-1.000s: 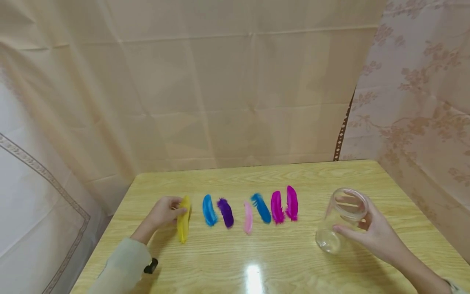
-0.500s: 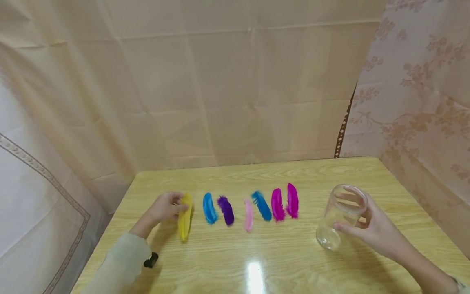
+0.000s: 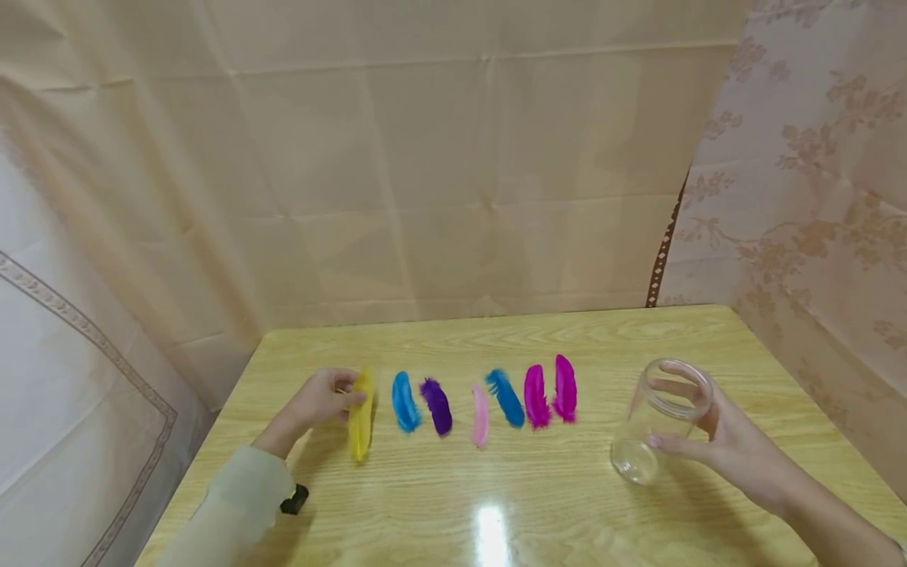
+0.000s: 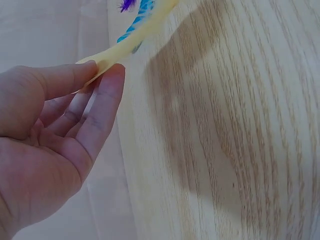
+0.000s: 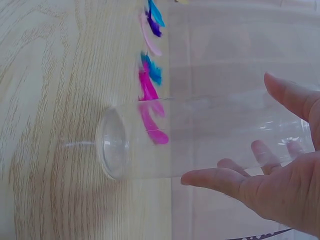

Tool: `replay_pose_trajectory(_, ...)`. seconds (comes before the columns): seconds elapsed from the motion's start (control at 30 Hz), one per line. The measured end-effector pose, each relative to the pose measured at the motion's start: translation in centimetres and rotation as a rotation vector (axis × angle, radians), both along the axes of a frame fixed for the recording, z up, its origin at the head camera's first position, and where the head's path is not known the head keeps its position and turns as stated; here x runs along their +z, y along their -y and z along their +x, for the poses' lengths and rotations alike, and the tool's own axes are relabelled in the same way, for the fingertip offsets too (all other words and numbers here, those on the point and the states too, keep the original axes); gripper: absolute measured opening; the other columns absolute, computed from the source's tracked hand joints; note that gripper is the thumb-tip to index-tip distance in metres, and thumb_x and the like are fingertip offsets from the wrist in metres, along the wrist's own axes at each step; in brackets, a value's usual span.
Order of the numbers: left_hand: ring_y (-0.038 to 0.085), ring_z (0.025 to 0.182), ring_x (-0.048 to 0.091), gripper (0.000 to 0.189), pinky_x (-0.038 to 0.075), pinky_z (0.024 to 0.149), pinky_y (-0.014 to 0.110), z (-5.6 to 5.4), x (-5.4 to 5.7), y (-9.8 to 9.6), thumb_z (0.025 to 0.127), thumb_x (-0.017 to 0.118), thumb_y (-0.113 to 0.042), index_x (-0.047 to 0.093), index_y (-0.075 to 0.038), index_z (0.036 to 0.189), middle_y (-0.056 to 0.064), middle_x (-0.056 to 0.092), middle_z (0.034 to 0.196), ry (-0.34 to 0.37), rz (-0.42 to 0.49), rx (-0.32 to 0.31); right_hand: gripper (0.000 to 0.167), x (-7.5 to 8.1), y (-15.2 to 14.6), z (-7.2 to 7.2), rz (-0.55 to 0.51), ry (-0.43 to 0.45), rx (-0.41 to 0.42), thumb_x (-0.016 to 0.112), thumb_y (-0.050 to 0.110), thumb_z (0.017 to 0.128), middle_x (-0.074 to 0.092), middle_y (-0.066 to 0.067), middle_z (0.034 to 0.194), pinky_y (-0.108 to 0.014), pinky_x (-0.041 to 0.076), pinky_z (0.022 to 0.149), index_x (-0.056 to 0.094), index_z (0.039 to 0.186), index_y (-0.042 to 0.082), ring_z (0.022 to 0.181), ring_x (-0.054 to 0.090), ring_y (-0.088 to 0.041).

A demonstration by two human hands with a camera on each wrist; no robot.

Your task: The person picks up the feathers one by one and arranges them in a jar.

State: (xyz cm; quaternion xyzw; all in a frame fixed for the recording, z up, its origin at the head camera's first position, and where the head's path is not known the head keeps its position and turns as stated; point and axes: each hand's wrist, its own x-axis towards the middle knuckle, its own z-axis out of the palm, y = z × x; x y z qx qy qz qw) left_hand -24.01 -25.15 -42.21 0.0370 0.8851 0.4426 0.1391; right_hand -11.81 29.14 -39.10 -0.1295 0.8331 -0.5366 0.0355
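Observation:
My left hand [image 3: 322,402] pinches a yellow feather [image 3: 361,425] between thumb and fingertips, at the left end of a row of feathers. The left wrist view shows the thumb on one face of it and the fingers behind. In my right hand [image 3: 733,449] is a clear glass jar [image 3: 648,429], gripped around its upper part, with its wide mouth up. Through its wall in the right wrist view the magenta feathers [image 5: 152,127] show. The jar's base [image 5: 114,145] is at the wooden tabletop.
Rightward from the left hand lie a light blue feather [image 3: 405,402], a purple feather [image 3: 436,407], a pale pink feather [image 3: 480,417], a darker blue feather [image 3: 506,400] and two magenta feathers [image 3: 537,398] on the table [image 3: 397,512]. Beige cloth [image 3: 439,181] hangs behind the table.
The left hand has shifted the yellow feather slightly to the right and away from me, nearer the light blue one. The right hand still holds the jar in about the same spot.

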Motion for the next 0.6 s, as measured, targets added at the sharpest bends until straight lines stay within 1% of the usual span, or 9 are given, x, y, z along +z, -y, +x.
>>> replay_pose_trajectory(0.17,0.02,0.084,0.067,0.039,0.062,0.072,0.042,-0.03,0.13,-0.08,0.096,0.069,-0.004,0.058,0.012,0.131,0.017,0.064,0.104,-0.005,-0.008,-0.004,0.082,-0.18,-0.14,-0.05,-0.008,0.002,0.003,0.073,0.01,0.095,0.037,-0.016,0.153,-0.078,0.044,0.086,0.022,0.157,0.028,0.124,0.056,-0.006)
replay_pose_trajectory(0.3,0.021,0.085,0.067,0.038,0.062,0.072,0.042,-0.13,-0.03,-0.1,0.097,0.068,-0.003,0.059,0.011,0.13,0.016,0.064,0.104,-0.007,-0.014,-0.009,0.082,-0.25,-0.25,-0.12,-0.003,-0.001,-0.003,0.074,0.01,0.093,0.039,-0.015,0.152,-0.08,0.042,0.085,0.025,0.156,0.027,0.124,0.058,-0.009)
replay_pose_trajectory(0.4,0.021,0.086,0.066,0.036,0.062,0.074,0.042,-0.23,-0.17,-0.15,0.096,0.069,-0.004,0.061,0.009,0.13,0.015,0.064,0.104,-0.001,-0.016,-0.001,0.081,-0.25,-0.35,-0.13,0.009,0.004,-0.013,0.075,0.01,0.093,0.041,-0.012,0.151,-0.08,0.042,0.084,0.027,0.156,0.027,0.123,0.058,-0.01)
replay_pose_trajectory(0.47,0.021,0.087,0.066,0.038,0.062,0.074,0.042,-0.25,-0.17,-0.17,0.097,0.069,-0.005,0.06,0.009,0.131,0.015,0.064,0.105,-0.002,-0.014,0.004,0.08,-0.28,-0.37,-0.14,0.025,0.0,-0.025,0.076,0.011,0.093,0.044,-0.011,0.15,-0.079,0.043,0.084,0.029,0.155,0.027,0.121,0.058,-0.009)
replay_pose_trajectory(0.6,0.02,0.086,0.065,0.04,0.062,0.075,0.042,-0.22,-0.17,-0.16,0.097,0.069,-0.006,0.059,0.009,0.133,0.014,0.064,0.107,-0.01,-0.012,0.015,0.08,-0.55,-0.25,-0.15,0.061,-0.045,-0.046,0.079,0.013,0.091,0.048,-0.013,0.145,-0.072,0.049,0.084,0.032,0.154,0.026,0.118,0.058,-0.006)
